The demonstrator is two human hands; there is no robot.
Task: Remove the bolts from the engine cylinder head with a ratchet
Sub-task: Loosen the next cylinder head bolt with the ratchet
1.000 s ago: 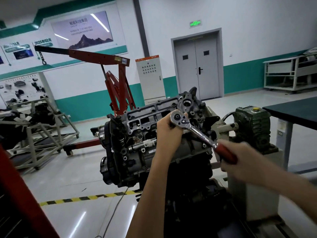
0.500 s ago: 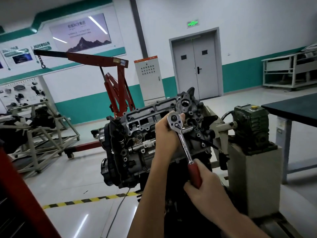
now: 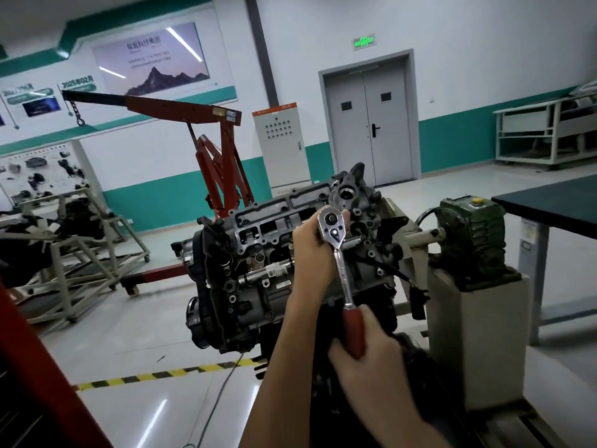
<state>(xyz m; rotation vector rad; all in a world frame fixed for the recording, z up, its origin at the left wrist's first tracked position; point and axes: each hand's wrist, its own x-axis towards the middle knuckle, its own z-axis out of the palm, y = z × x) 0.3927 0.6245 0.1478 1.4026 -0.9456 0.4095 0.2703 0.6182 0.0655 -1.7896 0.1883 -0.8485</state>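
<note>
The grey engine cylinder head (image 3: 271, 227) sits tilted on a stand in the middle of the head view, its open top face turned toward me. A chrome ratchet (image 3: 337, 253) with a red handle stands on its right part, head up, handle pointing down toward me. My left hand (image 3: 311, 250) wraps around the ratchet head from the left, thumb beside it. My right hand (image 3: 365, 360) grips the red handle low down. The bolt under the ratchet head is hidden.
A red engine hoist (image 3: 219, 150) stands behind the engine. A green gearbox (image 3: 468, 234) on a grey pedestal is at the right, a dark table (image 3: 555, 202) beyond it. Metal frames (image 3: 68, 253) stand at the left; a yellow-black floor stripe (image 3: 161, 373) runs below.
My right hand swung the red handle from out at the right down to nearly straight below the ratchet head. My left hand stayed on the ratchet head.
</note>
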